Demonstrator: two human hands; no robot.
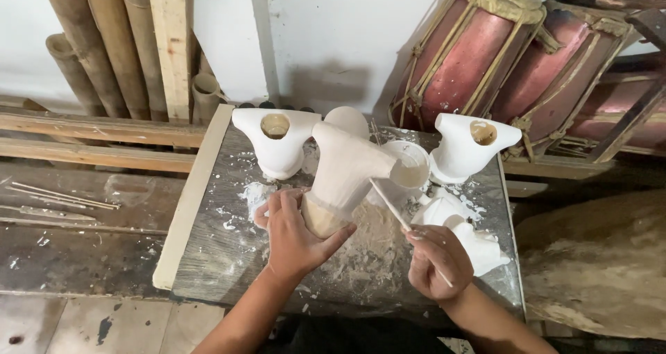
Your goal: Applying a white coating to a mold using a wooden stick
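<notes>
Left hand [291,232] gripping beige unpainted T-shaped cast [347,173] at grey board's [208,257] near edge; right hand [437,260] pinching thin wooden stick [392,205]. Two white coated casts [276,142] finished at far edge, this one uncoated.

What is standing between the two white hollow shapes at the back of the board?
In the head view, between the left white shape and the right one stand the beige piece held by the left hand and a white cup.
</notes>
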